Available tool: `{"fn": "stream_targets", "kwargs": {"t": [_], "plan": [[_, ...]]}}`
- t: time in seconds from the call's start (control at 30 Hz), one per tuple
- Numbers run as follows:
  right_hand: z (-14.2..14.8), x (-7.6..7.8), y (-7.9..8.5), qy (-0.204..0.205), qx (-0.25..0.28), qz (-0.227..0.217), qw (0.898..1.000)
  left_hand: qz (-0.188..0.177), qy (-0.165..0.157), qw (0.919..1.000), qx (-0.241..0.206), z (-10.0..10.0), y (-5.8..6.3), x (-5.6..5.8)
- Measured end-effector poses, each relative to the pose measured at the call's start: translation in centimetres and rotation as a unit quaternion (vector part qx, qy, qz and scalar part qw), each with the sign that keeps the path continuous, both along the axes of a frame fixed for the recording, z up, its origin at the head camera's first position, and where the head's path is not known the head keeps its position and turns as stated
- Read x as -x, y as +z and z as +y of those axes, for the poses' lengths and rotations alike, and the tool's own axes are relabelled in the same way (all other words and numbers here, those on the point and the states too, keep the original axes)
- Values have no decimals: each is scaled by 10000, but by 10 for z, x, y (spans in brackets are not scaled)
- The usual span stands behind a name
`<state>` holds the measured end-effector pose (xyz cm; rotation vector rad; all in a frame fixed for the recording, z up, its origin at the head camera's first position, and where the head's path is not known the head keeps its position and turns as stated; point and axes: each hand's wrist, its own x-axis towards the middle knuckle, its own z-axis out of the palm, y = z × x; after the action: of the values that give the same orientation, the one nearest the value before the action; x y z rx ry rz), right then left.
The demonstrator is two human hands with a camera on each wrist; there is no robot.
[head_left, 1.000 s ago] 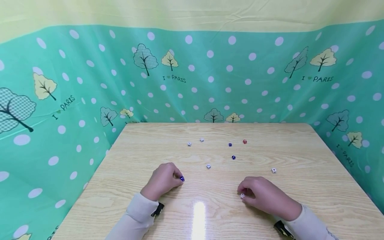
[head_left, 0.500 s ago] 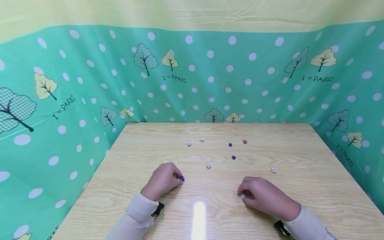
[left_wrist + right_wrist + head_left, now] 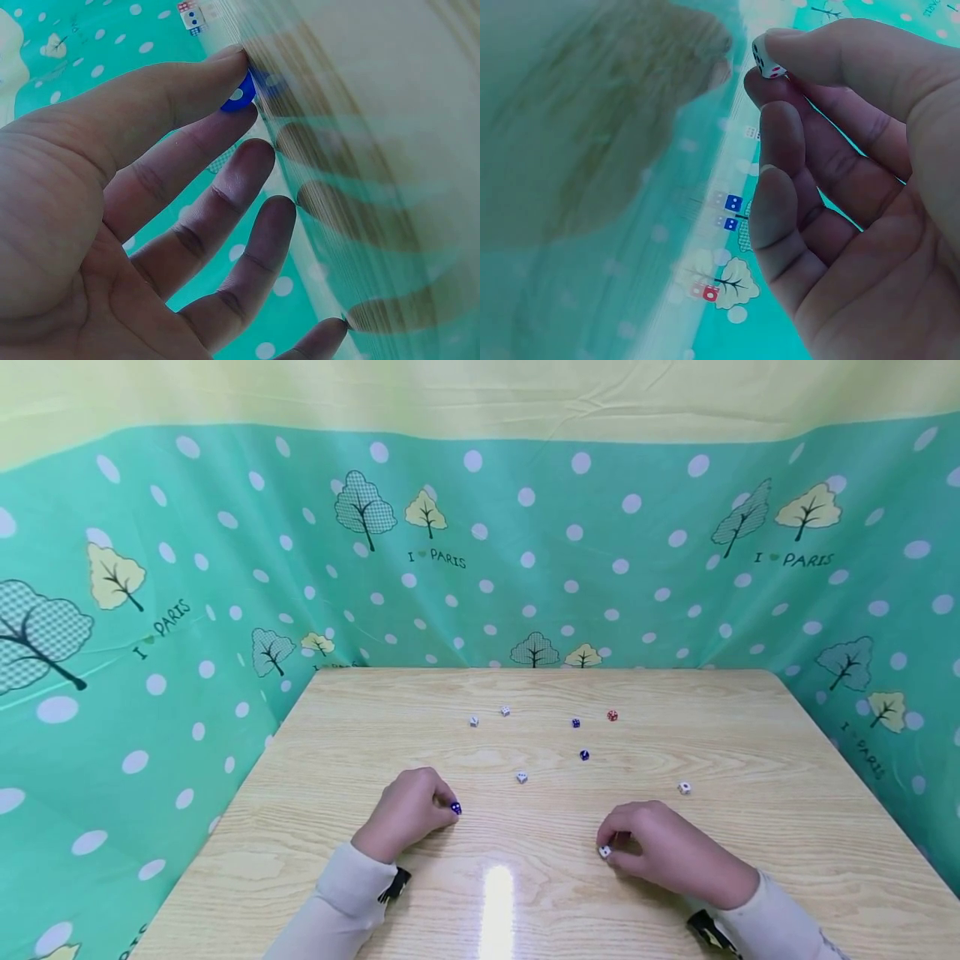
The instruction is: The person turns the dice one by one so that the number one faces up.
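Observation:
Between thumb and index finger, my left hand [image 3: 408, 810] pinches a blue die [image 3: 456, 808] at the table's left-centre. In the left wrist view that blue die [image 3: 238, 95] sits against the tabletop, with the other fingertips touching the surface. My right hand [image 3: 663, 847] pinches a white die [image 3: 604, 852] on the right side. The right wrist view has this white die [image 3: 767, 58] between thumb and index finger, black and red pips showing, apparently just off the table. A white die [image 3: 522, 777] lies between the hands, and another white die [image 3: 684, 787] lies beyond the right hand.
Farther back on the wooden table [image 3: 360, 735] lie two white dice [image 3: 474, 722], two blue dice [image 3: 584, 755] and a red die [image 3: 612, 716]. A green dotted curtain [image 3: 525, 552] hangs behind the table and along both sides.
The white die in my right hand has turned between the fingers, showing a different face. My right hand has shifted very slightly right; the left hand holds still.

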<state>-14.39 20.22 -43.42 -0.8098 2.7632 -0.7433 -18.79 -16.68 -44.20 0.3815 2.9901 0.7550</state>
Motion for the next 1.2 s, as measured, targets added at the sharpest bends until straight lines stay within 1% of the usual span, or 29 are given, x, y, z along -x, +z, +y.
{"fn": "stream_targets", "kwargs": {"t": [0.13,0.37,0.57,0.77,1.0,1.2], "plan": [[4,1,-3,-122,159,-36,9998,9,7,10000,4,0,0,0],[8,3,-7,-402,459,-556,9966,59,-3,10000,-16,0,2,-2],[10,4,-10,-518,569,-794,9939,77,-23,10000,-6,0,3,-2],[12,3,-11,-481,701,-819,9930,54,-21,10000,1,0,2,-1],[11,4,-12,-495,603,-716,9944,44,-6,10000,-20,-1,1,0],[7,2,-9,-627,448,-682,9947,59,-14,10000,-13,-2,1,-1]]}}
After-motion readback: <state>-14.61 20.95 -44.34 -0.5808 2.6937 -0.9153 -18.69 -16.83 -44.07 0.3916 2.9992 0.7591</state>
